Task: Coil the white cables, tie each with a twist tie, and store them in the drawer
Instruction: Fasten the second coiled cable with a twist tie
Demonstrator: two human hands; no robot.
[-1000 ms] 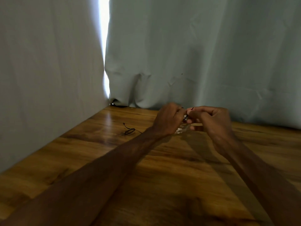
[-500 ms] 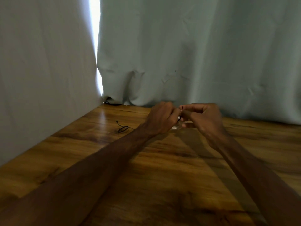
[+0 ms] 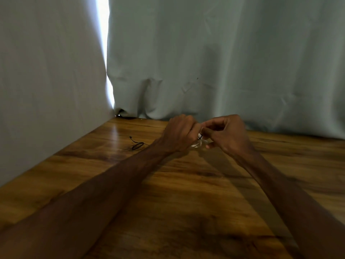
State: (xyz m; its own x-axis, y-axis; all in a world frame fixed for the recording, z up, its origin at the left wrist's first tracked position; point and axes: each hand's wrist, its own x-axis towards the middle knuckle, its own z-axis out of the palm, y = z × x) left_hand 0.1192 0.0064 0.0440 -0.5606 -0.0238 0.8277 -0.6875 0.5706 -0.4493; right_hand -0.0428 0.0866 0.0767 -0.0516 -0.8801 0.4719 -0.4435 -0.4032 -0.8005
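Observation:
My left hand [image 3: 180, 134] and my right hand [image 3: 226, 132] meet at the far middle of the wooden table [image 3: 186, 193], fingers curled around a small bundle of white cable [image 3: 198, 143]. Only a bit of the white coil shows below and between the fingers. A thin dark twist tie seems pinched at the top of the bundle between both hands' fingertips, mostly hidden. A second black twist tie [image 3: 137, 145], bent into a loop with a tail, lies on the table to the left of my left hand.
Pale grey curtains [image 3: 205, 62] hang along the table's far edge and left side, with a bright gap [image 3: 103, 43] between them. No drawer is in view.
Both hands stay together on the bundle with small finger shifts. The view has drifted slightly, so hands and the loose tie sit a little differently in frame.

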